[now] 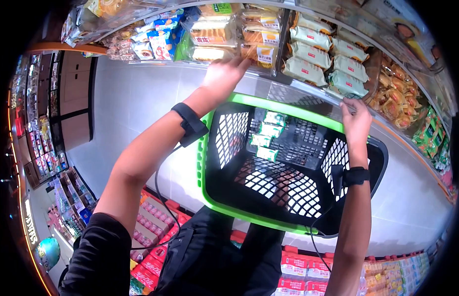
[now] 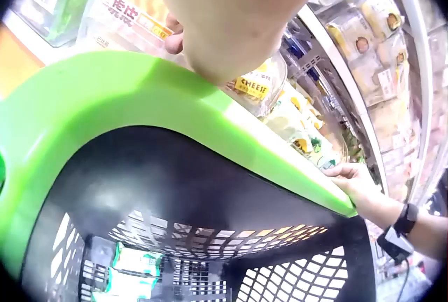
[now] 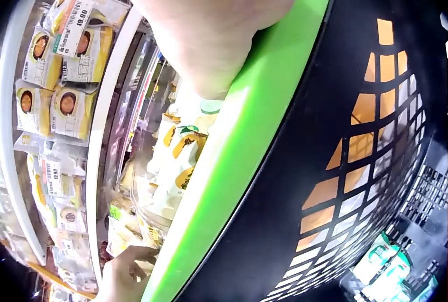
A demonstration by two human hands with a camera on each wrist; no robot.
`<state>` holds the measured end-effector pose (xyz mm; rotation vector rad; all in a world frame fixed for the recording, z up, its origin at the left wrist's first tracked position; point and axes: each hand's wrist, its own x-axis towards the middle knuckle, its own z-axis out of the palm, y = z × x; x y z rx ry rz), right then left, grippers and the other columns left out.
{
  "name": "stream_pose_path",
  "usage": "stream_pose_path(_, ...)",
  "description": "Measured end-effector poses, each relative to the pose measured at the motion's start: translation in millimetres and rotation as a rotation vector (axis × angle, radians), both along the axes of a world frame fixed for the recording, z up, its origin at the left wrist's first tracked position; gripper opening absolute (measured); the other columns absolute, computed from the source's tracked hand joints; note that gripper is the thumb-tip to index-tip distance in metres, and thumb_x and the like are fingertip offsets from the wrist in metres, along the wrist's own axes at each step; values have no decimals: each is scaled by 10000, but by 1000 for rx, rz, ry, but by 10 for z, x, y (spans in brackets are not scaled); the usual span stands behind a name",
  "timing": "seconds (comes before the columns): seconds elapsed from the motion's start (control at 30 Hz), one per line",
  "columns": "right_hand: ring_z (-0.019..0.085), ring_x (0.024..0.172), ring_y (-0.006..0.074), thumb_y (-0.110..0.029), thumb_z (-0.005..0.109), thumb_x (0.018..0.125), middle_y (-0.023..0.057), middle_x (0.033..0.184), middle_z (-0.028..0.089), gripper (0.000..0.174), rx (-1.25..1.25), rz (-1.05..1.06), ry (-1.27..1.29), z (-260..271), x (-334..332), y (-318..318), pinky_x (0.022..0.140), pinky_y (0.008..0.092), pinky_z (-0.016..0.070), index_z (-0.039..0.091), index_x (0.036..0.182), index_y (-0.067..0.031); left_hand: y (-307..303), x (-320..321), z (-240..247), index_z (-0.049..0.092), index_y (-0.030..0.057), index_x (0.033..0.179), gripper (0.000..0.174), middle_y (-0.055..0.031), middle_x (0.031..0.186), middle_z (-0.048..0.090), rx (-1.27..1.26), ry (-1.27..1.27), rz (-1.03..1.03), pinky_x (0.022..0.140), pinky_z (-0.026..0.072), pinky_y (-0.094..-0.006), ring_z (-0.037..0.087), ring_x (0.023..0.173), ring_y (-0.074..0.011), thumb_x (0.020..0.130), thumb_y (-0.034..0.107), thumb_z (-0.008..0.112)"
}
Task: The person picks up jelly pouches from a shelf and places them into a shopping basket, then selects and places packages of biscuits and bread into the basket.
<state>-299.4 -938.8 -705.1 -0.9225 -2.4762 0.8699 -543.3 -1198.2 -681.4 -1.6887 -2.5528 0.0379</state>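
Observation:
My left hand [image 1: 223,81] reaches over the green rim of a black basket [image 1: 269,223] to wrapped bread [image 1: 259,38] on the shelf; its fingers are extended at the pack's front. In the left wrist view, its fingertips show beside a clear bread pack [image 2: 126,11]. Whether they touch the bread is unclear. My right hand [image 1: 357,121] holds the basket's rim at the far right side, fingers bent over it, partly hidden. Several small green-and-white packs [image 1: 266,135] lie inside the basket.
Shelves hold pale wrapped packs [image 1: 308,54], round buns [image 1: 394,93] and green packs [image 1: 429,128] at the right, blue snack bags [image 1: 163,42] at the left. Red and pink cartons [image 1: 153,227] stand low behind the basket. Cables [image 1: 158,185] hang from both wrists.

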Motion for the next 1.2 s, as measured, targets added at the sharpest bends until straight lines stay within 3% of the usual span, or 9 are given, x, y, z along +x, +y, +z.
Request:
stream_pose_path(0.23,626,705,257,-30,675,721,130,825,634,120,4,48,-36,-8,-3,28,651,323,495,621,824,0,-18,-118,-15,535,103,1122,382,-87,1024,615,-50,-99,-83,598,518,-376,649,724,-282,747,32,530)
stream_pose_path(0.63,628,793,339,-55,655,708,176,822,644,136,11,69,-48,-111,31,31,729,380,489,624,834,-13,-82,-94,-186,529,107,1118,470,-83,991,601,150,-41,-58,609,517,-371,644,777,-269,672,-38,561)
stream_pose_path(0.73,609,804,373,-60,609,698,195,822,629,140,-62,34,-131,-31,15,7,743,420,477,601,833,-22,-47,-59,-101,515,124,1153,442,-90,1025,599,71,-127,0,607,513,-400,628,767,-293,728,11,555)
stream_pose_path(0.83,605,821,380,-19,554,704,204,837,622,137,-85,4,-60,-42,48,24,752,420,486,599,834,-17,-19,-15,-5,472,40,1182,462,-135,1081,582,98,-150,45,640,518,-417,617,815,-334,762,142,635)
stream_pose_path(0.97,567,781,430,-31,569,637,249,756,563,171,-65,-22,11,-42,117,-47,723,481,467,567,797,26,-132,206,252,461,22,1170,399,-193,1066,572,69,-181,55,716,504,-427,597,881,-357,830,184,591)
stream_pose_path(1.03,577,848,390,-26,618,659,222,961,555,243,41,-64,-108,-82,193,-111,759,465,476,558,890,21,-84,452,554,498,48,1108,320,-148,989,576,135,-332,77,740,485,-442,587,883,-341,812,135,583)
stream_pose_path(1.07,573,917,362,-29,595,715,198,1045,532,242,-83,-173,-295,272,162,-253,806,439,475,557,952,8,-80,551,684,503,62,1072,284,-131,970,572,158,-329,71,735,480,-442,586,872,-329,796,94,566)
stream_pose_path(1.13,502,1066,381,-41,526,768,215,1156,509,312,136,-259,-185,353,185,-578,992,473,359,540,1072,26,-167,765,997,502,68,1020,256,-110,951,564,115,-339,98,700,476,-425,583,856,-309,766,39,527)
stream_pose_path(1.2,450,1131,374,-72,552,755,204,1285,434,351,128,-306,-129,736,331,-985,1046,512,269,537,1094,17,-270,1033,1313,494,55,1018,277,-134,915,571,58,-357,153,660,478,-444,585,788,-343,745,34,533)
